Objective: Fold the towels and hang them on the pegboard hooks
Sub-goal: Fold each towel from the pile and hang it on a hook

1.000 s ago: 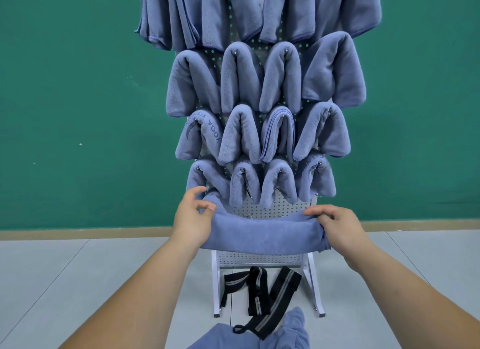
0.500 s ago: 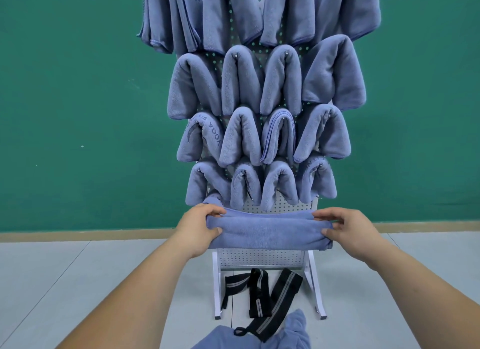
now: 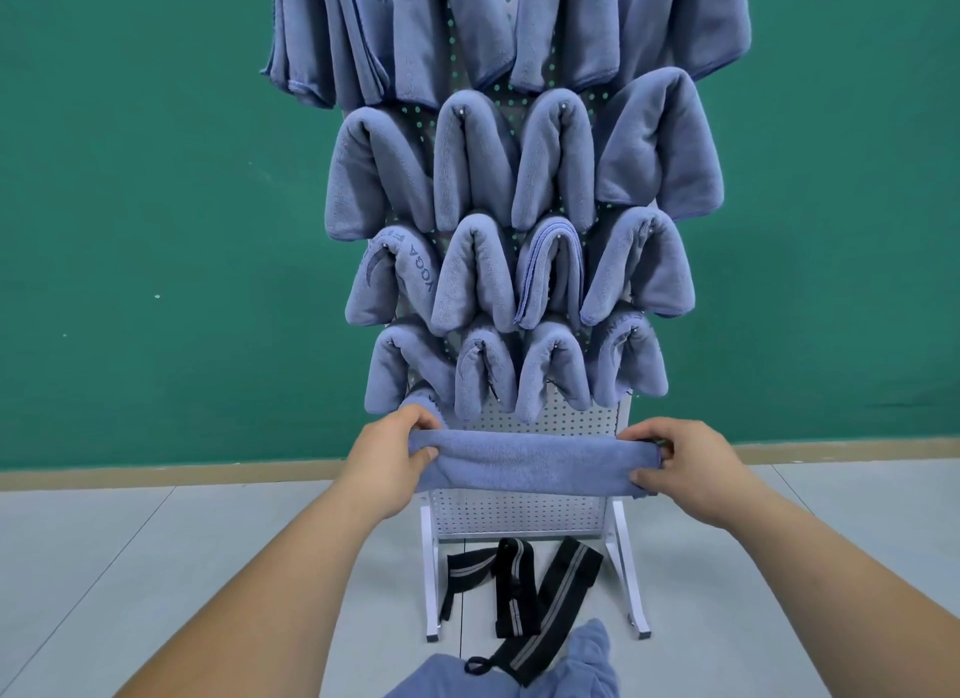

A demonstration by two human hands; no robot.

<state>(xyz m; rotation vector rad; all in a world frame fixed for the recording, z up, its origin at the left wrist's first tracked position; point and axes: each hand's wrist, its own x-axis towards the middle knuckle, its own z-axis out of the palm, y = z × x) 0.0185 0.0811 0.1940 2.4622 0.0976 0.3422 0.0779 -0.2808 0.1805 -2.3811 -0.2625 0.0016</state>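
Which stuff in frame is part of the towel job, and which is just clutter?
Job:
- folded towel, gripped at its ends by left hand and right hand
- pegboard
- hung towels
- loose towel, bottom edge

Lying about:
- black straps on floor

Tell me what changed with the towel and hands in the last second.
The left hand curled its raised fingers over one end of the towel; the right hand kept gripping the other. The towel narrowed from a deep band to a slimmer, tauter one. The hung towels, pegboard and black straps stayed put.
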